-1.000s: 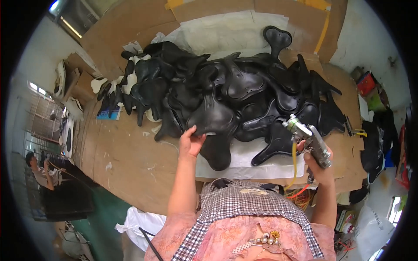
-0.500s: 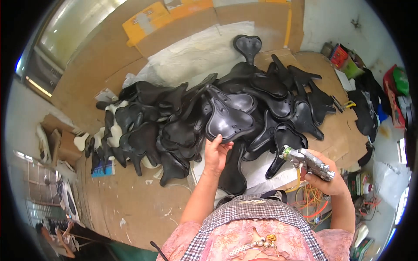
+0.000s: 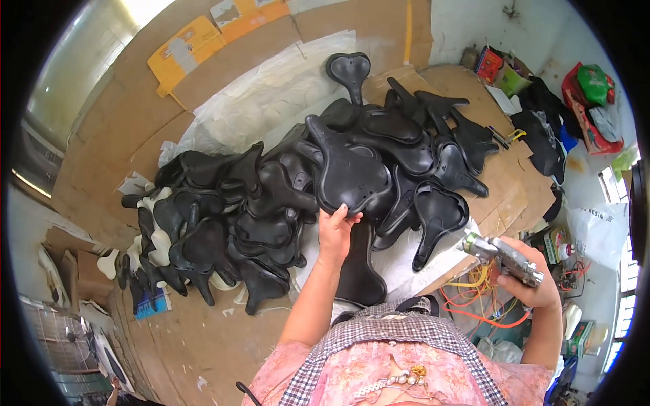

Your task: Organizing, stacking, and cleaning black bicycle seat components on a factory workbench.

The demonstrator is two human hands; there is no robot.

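Observation:
My left hand (image 3: 335, 233) is closed on the wide edge of a black bicycle saddle (image 3: 352, 172), thumb on top. Its narrow nose points away from me, and small holes show near the wide end. Off to the right, my right hand (image 3: 535, 281) grips a grey metal gun-shaped hand tool (image 3: 504, 258) with a green band at its tip. The tool points left and is apart from the saddle; I cannot tell its exact kind. Around and under the held saddle lies a heap of black saddles (image 3: 264, 233), and one upturned saddle (image 3: 440, 210) shows a hollow, rimmed shell.
Brown cardboard (image 3: 271, 338) covers the work surface. White saddle pieces (image 3: 160, 247) mix in at the left. Orange and yellow hoses (image 3: 484, 314) hang at the lower right. Cutters with yellow handles (image 3: 516, 134) lie at the right, near dark cloth (image 3: 542, 145).
My view has swung, so the heap appears further left. The held saddle has tilted and lost its bright shine. My right hand has moved right with the tool, away from the saddle.

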